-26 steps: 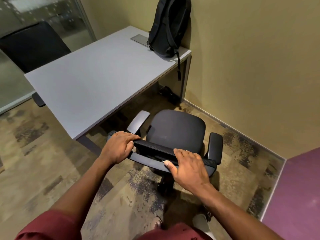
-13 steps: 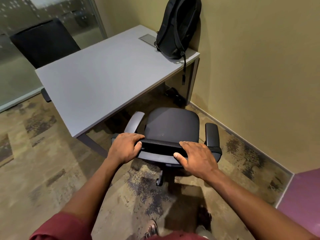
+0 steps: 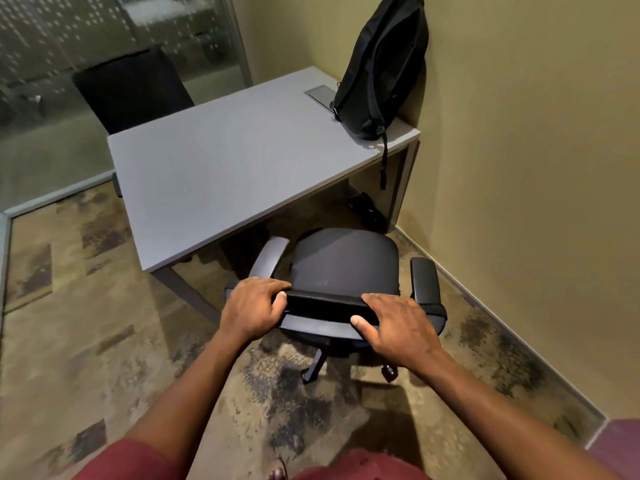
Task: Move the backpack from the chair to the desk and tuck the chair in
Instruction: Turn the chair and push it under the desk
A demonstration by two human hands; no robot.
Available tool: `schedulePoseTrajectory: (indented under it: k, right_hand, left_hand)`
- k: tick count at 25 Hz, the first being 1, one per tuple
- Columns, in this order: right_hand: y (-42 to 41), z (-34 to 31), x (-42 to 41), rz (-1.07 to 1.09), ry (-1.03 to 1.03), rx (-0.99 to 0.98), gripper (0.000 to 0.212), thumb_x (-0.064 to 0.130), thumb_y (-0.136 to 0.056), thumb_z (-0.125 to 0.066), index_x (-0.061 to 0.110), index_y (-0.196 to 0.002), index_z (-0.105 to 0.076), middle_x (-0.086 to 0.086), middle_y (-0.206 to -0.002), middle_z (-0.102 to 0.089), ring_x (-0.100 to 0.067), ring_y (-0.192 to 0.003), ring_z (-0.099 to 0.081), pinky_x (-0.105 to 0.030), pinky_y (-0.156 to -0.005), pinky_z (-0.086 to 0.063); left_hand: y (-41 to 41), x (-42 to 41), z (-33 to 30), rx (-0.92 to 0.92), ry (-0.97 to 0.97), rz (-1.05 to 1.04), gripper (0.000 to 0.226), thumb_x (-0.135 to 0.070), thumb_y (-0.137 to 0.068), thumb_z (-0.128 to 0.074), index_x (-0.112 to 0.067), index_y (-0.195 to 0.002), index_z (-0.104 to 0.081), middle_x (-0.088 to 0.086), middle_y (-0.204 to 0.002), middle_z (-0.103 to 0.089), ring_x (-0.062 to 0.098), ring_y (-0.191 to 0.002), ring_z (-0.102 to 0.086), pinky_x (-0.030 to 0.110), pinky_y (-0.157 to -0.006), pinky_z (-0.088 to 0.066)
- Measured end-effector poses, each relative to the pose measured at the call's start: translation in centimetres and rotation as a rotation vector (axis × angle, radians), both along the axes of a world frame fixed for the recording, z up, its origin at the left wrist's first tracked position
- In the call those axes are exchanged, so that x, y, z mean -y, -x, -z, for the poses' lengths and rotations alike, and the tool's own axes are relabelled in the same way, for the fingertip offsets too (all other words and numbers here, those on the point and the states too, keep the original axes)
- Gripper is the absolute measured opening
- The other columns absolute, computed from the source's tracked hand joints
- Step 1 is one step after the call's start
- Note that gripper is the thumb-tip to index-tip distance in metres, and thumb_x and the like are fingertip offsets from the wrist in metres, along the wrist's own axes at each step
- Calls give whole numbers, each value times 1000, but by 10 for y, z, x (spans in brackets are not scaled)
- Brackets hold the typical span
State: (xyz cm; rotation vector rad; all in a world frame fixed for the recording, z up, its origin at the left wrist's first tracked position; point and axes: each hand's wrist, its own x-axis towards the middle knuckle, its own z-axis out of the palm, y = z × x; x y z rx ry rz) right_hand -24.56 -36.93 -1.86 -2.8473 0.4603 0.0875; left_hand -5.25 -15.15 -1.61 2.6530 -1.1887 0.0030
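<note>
The black backpack (image 3: 382, 67) stands upright on the far right corner of the grey desk (image 3: 235, 168), leaning against the wall, one strap hanging over the desk edge. The black office chair (image 3: 341, 263) stands on the carpet at the desk's near right side, its seat facing the desk and its front just at the desk edge. My left hand (image 3: 254, 308) grips the left end of the chair's backrest top. My right hand (image 3: 393, 323) grips the right end, thumb under the rim.
A beige wall runs along the right, close to the chair's right armrest (image 3: 424, 280). A second dark chair (image 3: 133, 88) sits behind the desk by a glass partition. A dark object (image 3: 367, 209) lies on the floor under the desk near its right leg.
The chair has rolled forward toward the desk and turned to face it more squarely, with both hands still on the backrest. My view has moved forward with it.
</note>
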Motion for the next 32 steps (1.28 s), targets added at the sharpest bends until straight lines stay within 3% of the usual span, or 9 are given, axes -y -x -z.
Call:
schedulePoseTrajectory:
  k: [8,13,20,26,32]
  right_hand:
    - [-11,-2,84,-68,39,-16,74,69,-91,-22,22,-139,-55,2,-136,-63,-21,-124,-58,-42,-102,-44]
    - [-25,-3,139,-151,76,-37,72,69,-93,-23,22,-137,-55,0,-127,-68,-22,-114,-63,-40,-94,-46]
    - [-46,-5,195,-231,80,-22,70,67,-92,-27,22,-138,-56,2,-128,-68,-20,-116,-62,-38,-96,-47]
    - [-77,-5,247,-317,79,-31,66,65,-94,-28,24,-138,-54,5,-129,-66,-18,-117,-61,-39,-97,-46]
    - [-116,-4,300,-412,60,-41,62,62,-94,-33,25,-139,-54,7,-133,-64,-16,-120,-59,-35,-100,-43]
  left_hand:
    - [14,70,-2,-14,30,-105,43,-34,-87,-42,-26,-113,-75,-4,-112,-76,20,-101,-69,35,-86,-51]
    - [23,108,0,-21,67,-151,50,-24,-76,-43,-21,-113,-75,1,-109,-77,24,-97,-69,36,-88,-52]
    - [25,148,0,-34,62,-200,50,-24,-78,-43,-21,-119,-72,-1,-115,-75,19,-103,-68,38,-95,-48]
    - [15,183,4,-43,73,-223,50,-20,-76,-44,-19,-118,-72,0,-113,-75,20,-101,-68,39,-92,-49]
    - [0,225,10,-73,84,-345,37,-14,-73,-50,-20,-102,-72,-3,-95,-76,21,-88,-67,38,-81,-46]
